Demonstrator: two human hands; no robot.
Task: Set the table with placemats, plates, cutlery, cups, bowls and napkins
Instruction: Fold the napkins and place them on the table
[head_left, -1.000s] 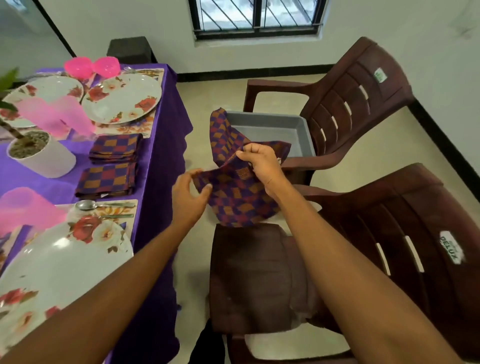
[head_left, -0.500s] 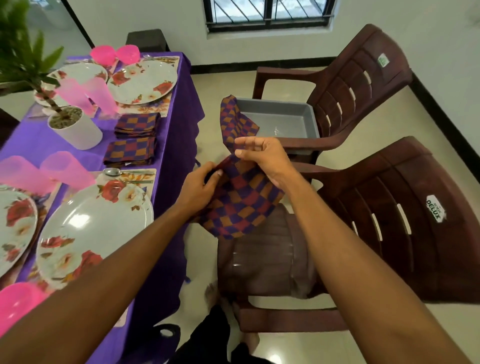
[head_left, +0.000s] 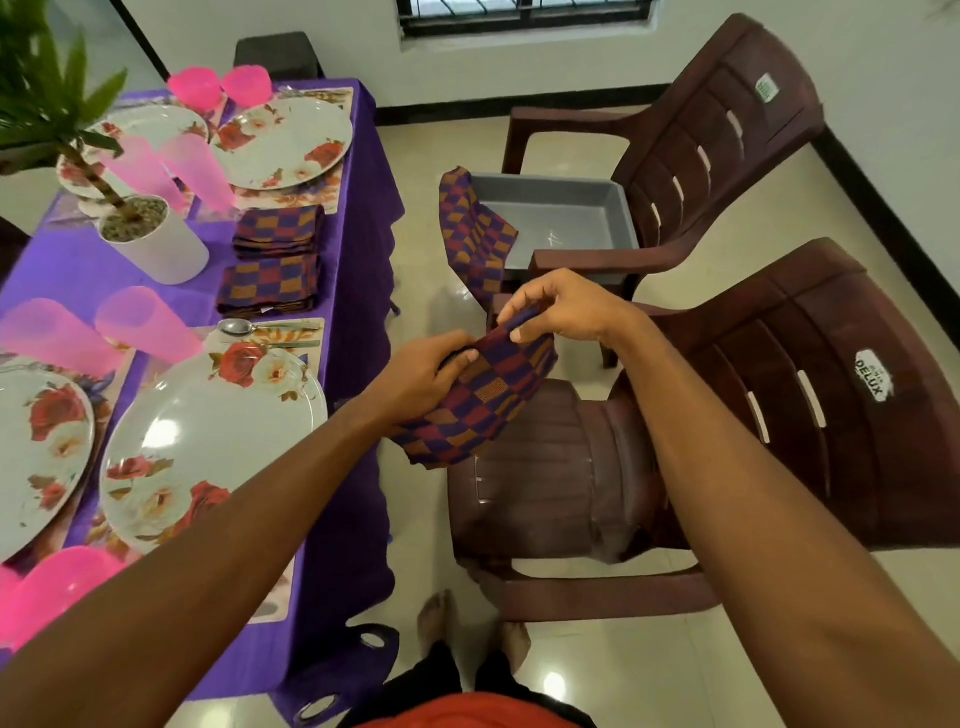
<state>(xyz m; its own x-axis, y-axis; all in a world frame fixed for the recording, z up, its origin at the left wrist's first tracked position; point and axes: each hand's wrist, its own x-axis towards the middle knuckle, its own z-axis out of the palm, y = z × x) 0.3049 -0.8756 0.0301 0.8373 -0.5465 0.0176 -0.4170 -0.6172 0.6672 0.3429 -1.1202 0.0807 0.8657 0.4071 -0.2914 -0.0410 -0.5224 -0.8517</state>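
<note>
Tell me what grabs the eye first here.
Dead centre, the left hand and right hand pinch a checked napkin above the near chair. On the left, a purple tablecloth carries flowered plates, pink cups and two folded napkins. Behind, a grey tub sits on the far chair, another napkin draped over its rim.

Purple-orange-red checked napkin (head_left: 483, 400)

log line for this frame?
left hand: grips checked napkin | right hand: pinches its upper edge | table: two folded napkins | grey tray: another napkin draped
</note>
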